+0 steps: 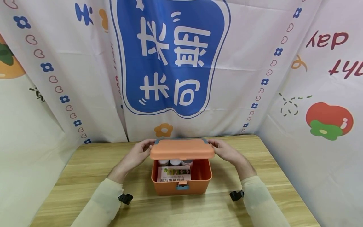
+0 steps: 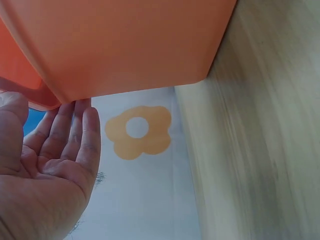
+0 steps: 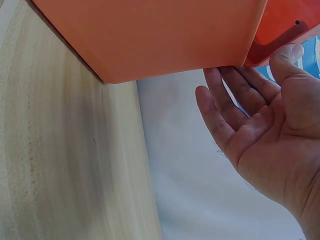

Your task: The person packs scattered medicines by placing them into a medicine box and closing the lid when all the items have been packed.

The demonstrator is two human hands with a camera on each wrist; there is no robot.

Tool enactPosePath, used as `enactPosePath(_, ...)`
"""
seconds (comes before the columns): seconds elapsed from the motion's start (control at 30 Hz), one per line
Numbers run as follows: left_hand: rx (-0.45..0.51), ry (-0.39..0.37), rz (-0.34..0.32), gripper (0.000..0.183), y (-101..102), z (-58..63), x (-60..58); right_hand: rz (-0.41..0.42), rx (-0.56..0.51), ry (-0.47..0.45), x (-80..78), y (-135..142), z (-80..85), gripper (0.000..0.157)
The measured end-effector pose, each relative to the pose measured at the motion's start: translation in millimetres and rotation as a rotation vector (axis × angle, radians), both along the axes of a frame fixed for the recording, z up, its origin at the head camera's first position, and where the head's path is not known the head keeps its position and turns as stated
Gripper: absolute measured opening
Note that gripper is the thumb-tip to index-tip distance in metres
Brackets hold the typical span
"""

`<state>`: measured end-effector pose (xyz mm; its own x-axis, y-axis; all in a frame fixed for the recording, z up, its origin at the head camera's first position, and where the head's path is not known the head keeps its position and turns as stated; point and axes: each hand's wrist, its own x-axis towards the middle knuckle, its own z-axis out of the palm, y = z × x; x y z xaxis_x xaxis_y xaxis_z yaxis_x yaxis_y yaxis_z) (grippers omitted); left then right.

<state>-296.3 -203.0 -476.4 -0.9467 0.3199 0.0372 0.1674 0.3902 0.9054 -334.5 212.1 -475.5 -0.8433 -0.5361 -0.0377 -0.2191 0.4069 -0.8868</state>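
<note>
An orange plastic storage box (image 1: 195,189) stands on the table with its lid (image 1: 182,149) tilted partly up. My left hand (image 1: 137,154) holds the lid's left end, thumb at the edge and fingers reaching behind. At the opposite end, my right hand (image 1: 228,153) holds the lid the same way; its thumb touches the lid's edge in the right wrist view, with the fingers (image 3: 245,92) behind the box. Inside lie a printed white carton (image 1: 173,176) and several white-capped bottles (image 1: 175,162) behind it, partly hidden under the lid. A blue-grey latch (image 1: 182,187) is on the front.
The wood-grain table (image 1: 93,164) extends around the box on both sides and in front. A printed white curtain (image 1: 238,78) hangs along the table's back edge, close behind the box. More printed cloth (image 1: 312,164) hangs at the sides.
</note>
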Motion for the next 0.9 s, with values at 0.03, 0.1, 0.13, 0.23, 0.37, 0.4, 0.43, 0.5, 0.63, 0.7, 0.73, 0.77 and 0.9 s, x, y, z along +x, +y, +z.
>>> enactPosePath(0.03, -0.001, 0.007, -0.002, 0.051, -0.3, -1.0, -0.6, 0.003, -0.005, 0.003, -0.6, 0.1, -0.9, 0.041)
enactPosePath(0.1, 0.004, 0.02, -0.007, 0.05, -0.8, -3.3, -1.8, 0.008, -0.013, 0.009, -2.1, 0.4, -3.1, 0.043)
enactPosePath(0.13, 0.006, 0.027, -0.008, 0.05, -0.9, -4.4, -2.3, 0.008, -0.019, 0.004, -2.6, 0.3, -3.9, 0.043)
enactPosePath(0.23, 0.016, 0.05, -0.023, 0.048, -1.0, -6.8, -3.6, 0.014, -0.028, 0.004, -4.3, -0.1, -5.8, 0.043)
enactPosePath(0.37, 0.03, 0.083, -0.033, 0.049, -1.0, -10.2, -4.6, 0.041, -0.052, 0.011, -6.9, -0.1, -8.7, 0.044)
enactPosePath(0.4, 0.03, 0.095, -0.034, 0.049, -1.1, -11.2, -4.8, 0.05, -0.061, 0.014, -7.6, 0.1, -9.6, 0.045)
enactPosePath(0.43, 0.036, 0.102, -0.034, 0.049, -1.1, -12.3, -4.9, 0.061, -0.068, 0.02, -8.2, 0.3, -10.6, 0.045)
enactPosePath(0.5, 0.04, 0.116, -0.034, 0.048, -1.5, -14.8, -5.2, 0.079, -0.083, 0.026, -9.5, 0.6, -12.5, 0.046)
enactPosePath(0.63, 0.037, 0.141, -0.024, 0.048, -2.2, -19.6, -5.3, 0.107, -0.096, 0.029, -11.6, 1.0, -15.9, 0.047)
enactPosePath(0.7, 0.035, 0.148, -0.016, 0.049, -2.2, -21.2, -5.0, 0.119, -0.095, 0.032, -12.5, 1.0, -17.4, 0.047)
enactPosePath(0.73, 0.03, 0.157, -0.015, 0.049, -2.3, -21.8, -4.7, 0.126, -0.094, 0.039, -13.0, 1.0, -18.4, 0.048)
enactPosePath(0.77, 0.029, 0.157, -0.011, 0.049, -2.2, -22.1, -4.3, 0.125, -0.091, 0.041, -13.4, 0.7, -19.1, 0.048)
enactPosePath(0.9, 0.019, 0.181, -0.014, 0.051, -3.1, -24.0, -2.4, 0.122, -0.067, 0.066, -14.6, -0.1, -21.5, 0.051)
